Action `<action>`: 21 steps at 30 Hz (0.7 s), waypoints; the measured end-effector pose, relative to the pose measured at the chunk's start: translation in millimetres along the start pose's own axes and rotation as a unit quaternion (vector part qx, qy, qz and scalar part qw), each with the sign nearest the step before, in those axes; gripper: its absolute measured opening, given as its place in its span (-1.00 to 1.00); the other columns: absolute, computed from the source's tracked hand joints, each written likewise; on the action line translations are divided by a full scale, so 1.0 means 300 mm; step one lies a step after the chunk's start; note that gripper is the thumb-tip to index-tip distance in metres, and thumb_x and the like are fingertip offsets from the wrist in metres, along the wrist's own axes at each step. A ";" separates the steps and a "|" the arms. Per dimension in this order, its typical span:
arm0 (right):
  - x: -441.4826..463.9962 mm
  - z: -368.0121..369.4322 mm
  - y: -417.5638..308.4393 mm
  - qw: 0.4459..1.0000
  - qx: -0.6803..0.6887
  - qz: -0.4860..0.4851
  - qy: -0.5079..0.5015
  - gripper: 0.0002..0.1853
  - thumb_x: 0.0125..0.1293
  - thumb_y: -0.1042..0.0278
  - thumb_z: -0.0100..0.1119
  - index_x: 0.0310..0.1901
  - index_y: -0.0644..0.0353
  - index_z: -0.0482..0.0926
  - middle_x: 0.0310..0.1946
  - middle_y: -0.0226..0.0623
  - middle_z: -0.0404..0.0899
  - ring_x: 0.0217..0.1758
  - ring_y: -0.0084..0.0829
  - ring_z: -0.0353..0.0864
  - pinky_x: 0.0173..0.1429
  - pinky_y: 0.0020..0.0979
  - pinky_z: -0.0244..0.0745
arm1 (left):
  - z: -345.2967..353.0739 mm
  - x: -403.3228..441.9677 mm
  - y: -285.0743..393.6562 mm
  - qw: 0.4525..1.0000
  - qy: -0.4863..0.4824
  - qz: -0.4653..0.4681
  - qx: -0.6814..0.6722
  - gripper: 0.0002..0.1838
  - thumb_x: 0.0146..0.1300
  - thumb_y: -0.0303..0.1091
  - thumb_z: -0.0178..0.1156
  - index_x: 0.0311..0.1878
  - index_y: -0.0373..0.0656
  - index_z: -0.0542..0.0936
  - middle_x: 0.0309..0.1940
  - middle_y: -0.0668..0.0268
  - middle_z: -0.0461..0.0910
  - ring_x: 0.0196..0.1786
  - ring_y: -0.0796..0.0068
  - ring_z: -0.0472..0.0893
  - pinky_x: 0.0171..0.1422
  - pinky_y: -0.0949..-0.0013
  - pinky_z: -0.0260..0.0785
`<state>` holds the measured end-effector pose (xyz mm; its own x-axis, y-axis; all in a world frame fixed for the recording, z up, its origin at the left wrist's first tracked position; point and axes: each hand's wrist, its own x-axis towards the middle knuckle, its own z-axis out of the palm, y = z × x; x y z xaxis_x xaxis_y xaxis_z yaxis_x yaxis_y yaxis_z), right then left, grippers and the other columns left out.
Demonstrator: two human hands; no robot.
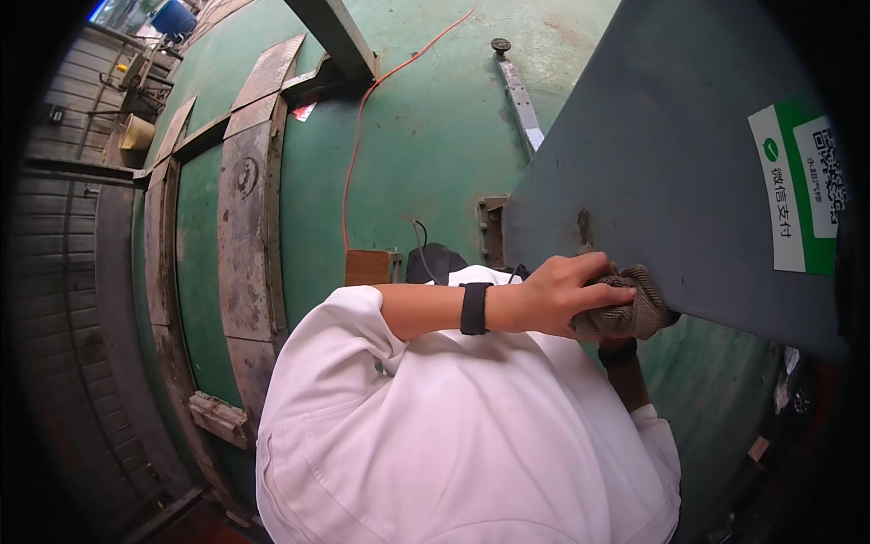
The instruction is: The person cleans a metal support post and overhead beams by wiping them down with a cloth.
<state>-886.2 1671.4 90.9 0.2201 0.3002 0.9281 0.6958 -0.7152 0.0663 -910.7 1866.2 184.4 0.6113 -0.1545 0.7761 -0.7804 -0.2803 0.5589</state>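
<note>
My left hand (575,292), bare and with a black band at its wrist, is closed over a dirty grey-brown knitted work glove (648,304). Its thumb and fingers press into the ribbed fabric. My right forearm (632,385) comes up from below, also with a dark band at the wrist. The right hand lies under the glove and my left hand, seemingly inside the glove, so its fingers are hidden. Both hands are in front of my white shirt (471,426), beside the lower corner of a grey panel (616,208).
A green and white QR-code sticker (787,195) is on the panel. An orange hose (355,145) crosses the green floor (317,190). Metal lift ramps (249,208) run along the left, near a steel post (340,41). A brown box (370,267) stands near my left arm.
</note>
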 end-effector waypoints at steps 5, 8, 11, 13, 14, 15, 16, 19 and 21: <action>-0.002 0.045 -0.133 0.995 -0.067 0.063 0.023 -0.43 0.28 -0.01 0.20 0.17 0.24 0.41 0.23 -0.16 0.33 0.29 -0.12 0.29 0.31 -0.03 0.27 | -0.022 0.023 -0.071 0.995 -0.047 0.045 -0.069 -0.35 -0.15 -0.11 0.50 0.10 0.00 0.55 -0.31 0.21 0.41 -0.37 0.27 0.51 -0.40 0.33 0.38; 0.007 0.085 -0.204 0.987 -0.123 0.096 0.032 -0.44 0.28 0.01 0.21 0.16 0.25 0.42 0.21 -0.14 0.34 0.27 -0.12 0.31 0.30 -0.02 0.28 | -0.055 0.056 -0.115 0.987 -0.084 0.085 -0.103 -0.38 -0.16 -0.20 0.51 0.07 -0.08 0.58 -0.32 0.15 0.49 -0.39 0.29 0.54 -0.46 0.39 0.41; 0.040 0.130 -0.270 0.975 -0.181 0.125 0.038 -0.45 0.28 0.02 0.22 0.14 0.26 0.43 0.20 -0.12 0.35 0.26 -0.11 0.33 0.30 -0.02 0.28 | -0.104 0.086 -0.180 0.970 -0.178 0.089 -0.138 -0.33 -0.18 -0.26 0.50 0.12 -0.07 0.55 -0.24 0.11 0.50 -0.31 0.19 0.56 -0.33 0.31 0.46; 0.080 0.157 -0.312 0.965 -0.218 0.144 0.035 -0.46 0.27 0.04 0.22 0.13 0.27 0.44 0.19 -0.11 0.36 0.25 -0.11 0.34 0.29 -0.02 0.29 | -0.142 0.105 -0.221 0.958 -0.221 0.082 -0.163 -0.30 -0.20 -0.31 0.50 0.15 -0.07 0.53 -0.17 0.08 0.50 -0.26 0.13 0.56 -0.26 0.26 0.47; 0.101 0.176 -0.330 0.959 -0.237 0.152 0.033 -0.47 0.27 0.04 0.22 0.13 0.28 0.44 0.18 -0.10 0.37 0.24 -0.11 0.34 0.29 -0.02 0.29 | -0.157 0.117 -0.246 0.953 -0.234 0.076 -0.177 -0.27 -0.21 -0.34 0.49 0.16 -0.08 0.51 -0.14 0.07 0.50 -0.23 0.09 0.56 -0.22 0.23 0.48; 0.126 0.194 -0.347 0.954 -0.252 0.162 0.025 -0.47 0.27 0.05 0.22 0.12 0.28 0.45 0.18 -0.09 0.37 0.23 -0.11 0.35 0.29 -0.01 0.29 | -0.168 0.133 -0.274 0.948 -0.244 0.071 -0.190 -0.25 -0.22 -0.37 0.49 0.18 -0.08 0.50 -0.11 0.05 0.50 -0.20 0.06 0.56 -0.18 0.21 0.48; 0.154 0.212 -0.364 0.949 -0.265 0.171 0.017 -0.47 0.27 0.05 0.23 0.12 0.28 0.45 0.17 -0.09 0.38 0.23 -0.10 0.36 0.28 -0.01 0.30 | -0.183 0.147 -0.302 0.950 -0.238 0.056 -0.193 -0.25 -0.20 -0.38 0.48 0.19 -0.07 0.48 -0.10 0.06 0.49 -0.18 0.05 0.57 -0.17 0.20 0.49; 0.267 0.289 -0.385 0.942 -0.242 0.224 -0.069 -0.48 0.23 0.12 0.26 0.12 0.29 0.47 0.18 -0.10 0.40 0.22 -0.08 0.38 0.29 0.00 0.30 | -0.233 0.166 -0.413 0.959 -0.214 0.018 -0.185 -0.25 -0.18 -0.45 0.46 0.21 -0.07 0.45 -0.07 0.07 0.46 -0.11 0.01 0.57 -0.13 0.17 0.50; 0.353 0.351 -0.380 0.938 -0.219 0.251 -0.100 -0.47 0.17 0.17 0.29 0.12 0.28 0.48 0.21 -0.12 0.39 0.24 -0.07 0.38 0.30 0.02 0.29 | -0.258 0.194 -0.481 0.966 -0.185 0.013 -0.180 -0.26 -0.17 -0.53 0.44 0.20 -0.14 0.43 -0.04 0.05 0.46 -0.08 -0.02 0.56 -0.09 0.16 0.49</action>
<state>-870.2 1851.1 143.2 0.5991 -0.0632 0.7982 0.1324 -0.9753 -0.1766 -772.6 1971.1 171.6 0.5443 -0.5041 0.6705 -0.7502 0.0652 0.6580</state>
